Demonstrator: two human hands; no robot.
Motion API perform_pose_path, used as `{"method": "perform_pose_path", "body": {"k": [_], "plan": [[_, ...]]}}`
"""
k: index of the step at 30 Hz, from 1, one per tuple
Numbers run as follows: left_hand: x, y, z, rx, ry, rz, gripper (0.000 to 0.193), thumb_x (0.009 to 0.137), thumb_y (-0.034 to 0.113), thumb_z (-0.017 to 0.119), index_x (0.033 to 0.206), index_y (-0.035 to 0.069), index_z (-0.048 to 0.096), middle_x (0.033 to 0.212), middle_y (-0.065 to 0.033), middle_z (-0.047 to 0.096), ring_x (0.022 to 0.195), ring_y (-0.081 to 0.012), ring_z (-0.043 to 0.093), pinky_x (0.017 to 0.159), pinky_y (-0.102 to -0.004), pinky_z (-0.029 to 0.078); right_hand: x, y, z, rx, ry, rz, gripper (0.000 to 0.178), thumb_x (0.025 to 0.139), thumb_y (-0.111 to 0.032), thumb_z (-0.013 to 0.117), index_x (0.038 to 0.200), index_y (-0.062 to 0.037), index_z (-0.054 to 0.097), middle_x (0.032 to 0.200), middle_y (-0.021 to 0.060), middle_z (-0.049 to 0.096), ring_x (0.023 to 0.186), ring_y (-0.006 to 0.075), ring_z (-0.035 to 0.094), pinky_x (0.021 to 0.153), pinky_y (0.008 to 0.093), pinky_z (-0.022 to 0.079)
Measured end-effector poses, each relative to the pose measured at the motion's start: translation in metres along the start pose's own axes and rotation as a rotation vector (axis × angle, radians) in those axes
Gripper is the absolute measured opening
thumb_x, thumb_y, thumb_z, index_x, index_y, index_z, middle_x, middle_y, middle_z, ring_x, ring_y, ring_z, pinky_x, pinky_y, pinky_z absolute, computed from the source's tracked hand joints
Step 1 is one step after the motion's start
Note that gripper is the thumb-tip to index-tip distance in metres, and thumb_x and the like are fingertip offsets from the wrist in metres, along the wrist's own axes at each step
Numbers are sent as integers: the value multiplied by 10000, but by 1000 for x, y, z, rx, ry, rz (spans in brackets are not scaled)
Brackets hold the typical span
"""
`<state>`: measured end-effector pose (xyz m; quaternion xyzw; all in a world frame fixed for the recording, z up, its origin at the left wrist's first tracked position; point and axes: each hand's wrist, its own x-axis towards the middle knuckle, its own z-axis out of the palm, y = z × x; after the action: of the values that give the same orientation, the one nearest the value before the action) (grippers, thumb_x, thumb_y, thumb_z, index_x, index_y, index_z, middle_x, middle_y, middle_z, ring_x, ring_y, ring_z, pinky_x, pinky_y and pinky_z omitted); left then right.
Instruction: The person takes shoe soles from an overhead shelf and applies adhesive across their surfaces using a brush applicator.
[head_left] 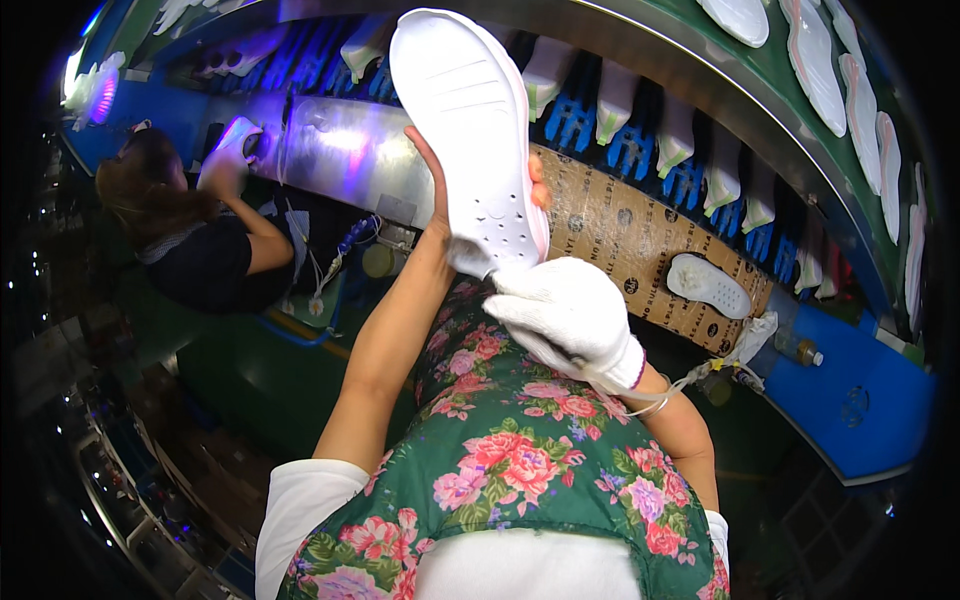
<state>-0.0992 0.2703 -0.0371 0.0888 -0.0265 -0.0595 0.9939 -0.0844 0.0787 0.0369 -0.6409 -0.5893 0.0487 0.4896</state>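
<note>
1. Gripping from behind, the bare left hand [440, 190] holds a white shoe sole [470, 130] upright, thumb on its left edge and fingertips [538, 190] curling round its right edge.
2. Closed around the sole's heel end, the right hand [565, 315] wears a white knitted glove; what else it grips there I cannot tell.
3. That sole is raised over the person's green flowered apron [520, 470], in front of the brown cardboard sheet [620, 240].
4. On the cardboard, right of the held sole, lies a second white sole [708, 284].
5. Above the cardboard, blue racks [640, 150] carry a row of white shoe lasts [676, 135].
6. Further up, the green conveyor [800, 140] bears more white soles [815, 65].
7. Left of the held sole, a co-worker in a dark shirt [215, 265] raises a gloved hand [225, 170] beside a metal housing lit violet [350, 150].
</note>
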Motion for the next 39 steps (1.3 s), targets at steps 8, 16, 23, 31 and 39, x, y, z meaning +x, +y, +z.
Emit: {"method": "perform_pose_path", "body": {"k": [8,16,23,31,39], "plan": [[1,14,-7,228,158,-115,1238,635,1035,247,1370,71,497,970,-220,658,779,-354,698,640,-475,594,-13,0,12,-72,106,39,432,713,15,782,1123,-111,724,953,100,732,807,271,702,690,365,553],[2,21,-5,211,36,-319,1161,710,961,371,1448,68,435,975,-245,657,778,-399,719,623,-465,621,-7,-7,3,30,173,140,321,752,-13,786,1055,-111,745,877,75,732,769,246,701,688,347,554],[17,23,3,265,82,-466,1079,771,884,443,1479,71,414,1063,-277,658,817,-404,717,601,-520,628,-8,-8,14,6,73,36,349,751,-30,774,1088,-101,721,987,97,727,806,272,701,684,356,557],[35,24,15,799,259,-583,858,908,740,456,1423,58,532,1261,-188,648,1056,-257,687,814,-361,610,-10,-3,10,-71,80,64,360,752,-14,770,1095,-103,710,952,95,723,834,276,703,731,373,564],[57,28,15,1355,110,-921,965,902,810,377,1484,45,466,1447,-214,516,1304,-280,540,1040,-375,478,-7,-1,1,214,85,289,284,771,-17,781,1039,-103,751,948,95,734,863,280,716,773,360,560]]}}
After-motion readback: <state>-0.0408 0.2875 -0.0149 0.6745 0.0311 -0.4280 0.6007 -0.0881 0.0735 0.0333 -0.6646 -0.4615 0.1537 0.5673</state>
